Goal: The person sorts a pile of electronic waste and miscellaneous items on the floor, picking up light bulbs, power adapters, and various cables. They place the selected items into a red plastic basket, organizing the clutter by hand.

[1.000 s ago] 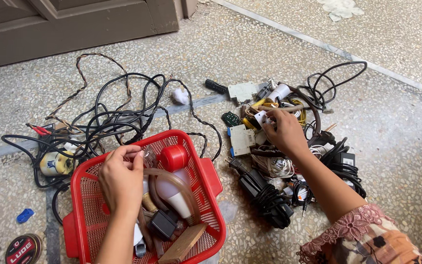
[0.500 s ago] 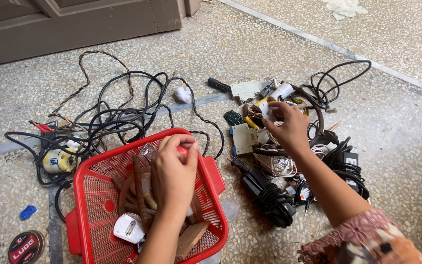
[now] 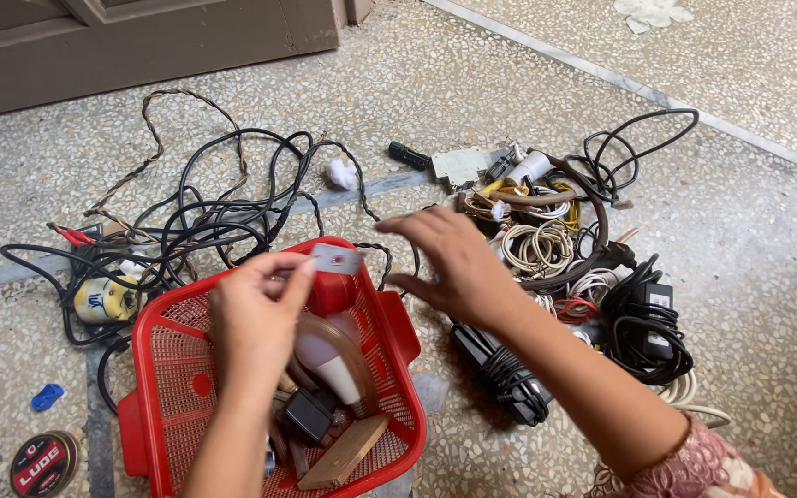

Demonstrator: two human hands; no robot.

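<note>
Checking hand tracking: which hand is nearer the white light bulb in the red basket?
Left. The left hand hovers just above and left of the white light bulb in the red basket; the right hand is outside the basket, up right.

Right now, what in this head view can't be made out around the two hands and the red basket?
- Small grey plate: pinched by the left hand; its kind is unclear, too small.
- Right hand: motion-blurred fingertips; whether it touches the plate can't be told.
- Red basket: the left forearm hides part of its contents.
- Round tin: cut off by the bottom edge.
</note>
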